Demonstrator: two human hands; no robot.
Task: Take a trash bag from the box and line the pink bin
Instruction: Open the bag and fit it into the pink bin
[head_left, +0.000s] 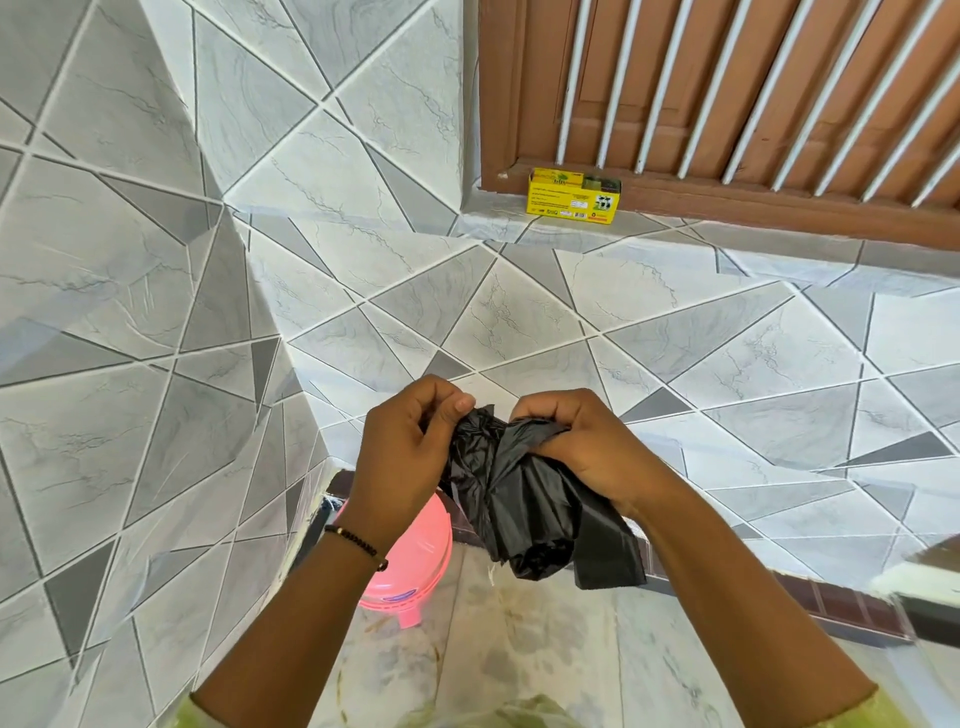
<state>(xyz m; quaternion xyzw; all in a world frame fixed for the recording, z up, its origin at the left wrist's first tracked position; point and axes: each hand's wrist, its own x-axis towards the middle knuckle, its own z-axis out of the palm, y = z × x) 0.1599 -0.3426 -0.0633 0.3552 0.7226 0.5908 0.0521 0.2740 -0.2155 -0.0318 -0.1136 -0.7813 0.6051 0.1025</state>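
Head view: a crumpled black trash bag (519, 488) is being gripped by both hands above the pink bin (410, 566).
Left hand (410, 457) and right hand (576, 447) are pinching its top; the film is judged light, soft and slippery, best held at the mouth edge. The yellow box (571, 197) is sitting on the ledge.

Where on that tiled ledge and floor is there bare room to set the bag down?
The tiled ledge is bare right of the yellow bag box, below the wooden window frame. The floor beside the pink bin also looks free. It is crowded in the middle, where the left hand and right hand grip the black trash bag above the bin.
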